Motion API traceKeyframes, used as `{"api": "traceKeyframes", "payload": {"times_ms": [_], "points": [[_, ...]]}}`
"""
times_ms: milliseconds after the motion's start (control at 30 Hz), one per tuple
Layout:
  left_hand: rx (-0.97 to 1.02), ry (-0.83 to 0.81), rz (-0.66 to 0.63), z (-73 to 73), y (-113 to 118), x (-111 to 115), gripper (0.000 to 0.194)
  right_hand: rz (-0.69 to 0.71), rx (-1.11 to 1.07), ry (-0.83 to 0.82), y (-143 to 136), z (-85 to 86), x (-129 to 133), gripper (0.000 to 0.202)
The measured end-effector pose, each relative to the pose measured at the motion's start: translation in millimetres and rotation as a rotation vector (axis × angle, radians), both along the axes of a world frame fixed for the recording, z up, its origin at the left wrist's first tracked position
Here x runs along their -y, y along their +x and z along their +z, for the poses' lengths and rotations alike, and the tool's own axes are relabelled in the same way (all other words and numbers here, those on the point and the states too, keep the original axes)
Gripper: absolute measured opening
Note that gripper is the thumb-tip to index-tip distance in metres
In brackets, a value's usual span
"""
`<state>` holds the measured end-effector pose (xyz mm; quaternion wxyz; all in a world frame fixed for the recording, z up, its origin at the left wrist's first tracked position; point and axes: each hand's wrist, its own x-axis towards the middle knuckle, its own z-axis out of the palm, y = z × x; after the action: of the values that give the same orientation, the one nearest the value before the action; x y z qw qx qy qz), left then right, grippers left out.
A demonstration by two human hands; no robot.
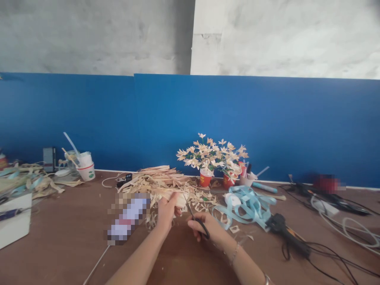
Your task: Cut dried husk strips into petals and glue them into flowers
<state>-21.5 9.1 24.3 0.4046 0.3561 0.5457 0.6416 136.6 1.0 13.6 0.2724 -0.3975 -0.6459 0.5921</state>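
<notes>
Pinched in my left hand [166, 211] is a pale piece of dried husk [181, 201], held over the near side of the pile. My right hand [211, 228] grips black-handled scissors [202, 228], fingers around the handles. Their blades point up and left, close beside the husk piece; whether they touch it I cannot tell. Behind both hands lies a heap of dried husk strips [160, 176], with small cut scraps around it. Pale handmade flowers [208, 154] stand in a red paper cup [205, 179] just beyond the heap.
Light blue ribbon [252, 206] lies tangled to the right, near a black glue gun [285, 233] and cables [347, 229]. A blurred-out phone [129, 217] with a cord rests left of my left hand. A white cup [86, 172] stands farther left, before the blue partition [89, 118].
</notes>
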Motion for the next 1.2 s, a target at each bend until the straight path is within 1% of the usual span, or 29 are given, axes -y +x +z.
{"api": "traceKeyframes", "payload": {"times_ms": [133,300,500,667,767,833,933,1000,1067,1133,1200], "points": [[-0.060,-0.009,-0.007,-1.5,0.9,1.1,0.049,-0.017,0.015,-0.002,-2.5,3.0,2.0,0.039],[-0.057,-0.016,0.010,-1.5,2.0,2.1,0.050,-0.033,0.028,0.019,-4.2,1.6,2.1,0.040],[0.032,-0.011,0.011,-2.7,3.4,1.0,0.049,-0.041,0.030,0.086,-5.2,-1.8,-0.8,0.041],[0.092,-0.024,-0.032,-4.5,1.3,-1.2,0.047,-0.051,0.027,0.130,-5.7,0.7,0.2,0.039],[0.077,-0.055,-0.046,-2.6,-2.2,-1.7,0.044,-0.064,0.018,0.133,-5.5,2.3,1.2,0.035],[0.080,-0.063,-0.086,-1.0,-5.4,-2.2,0.040,-0.082,0.036,0.133,-5.3,2.9,1.3,0.033],[0.174,-0.067,-0.161,-0.2,-10.6,-4.1,0.033,-0.115,0.073,0.137,-4.7,2.7,0.2,0.030],[0.266,-0.094,-0.151,-0.7,-13.4,-5.6,0.028,-0.120,0.087,0.142,-4.0,1.7,-1.0,0.029],[0.318,-0.136,-0.113,-1.5,-15.3,-6.9,0.025,-0.115,0.100,0.152,-3.3,0.4,-2.2,0.028],[0.294,-0.157,-0.104,-1.8,-16.4,-7.7,0.023,-0.111,0.111,0.146,-2.6,-0.7,-2.8,0.028],[0.205,-0.142,-0.118,-1.6,-16.8,-8.1,0.023,-0.110,0.108,0.126,-2.2,-1.3,-2.9,0.030]]}}
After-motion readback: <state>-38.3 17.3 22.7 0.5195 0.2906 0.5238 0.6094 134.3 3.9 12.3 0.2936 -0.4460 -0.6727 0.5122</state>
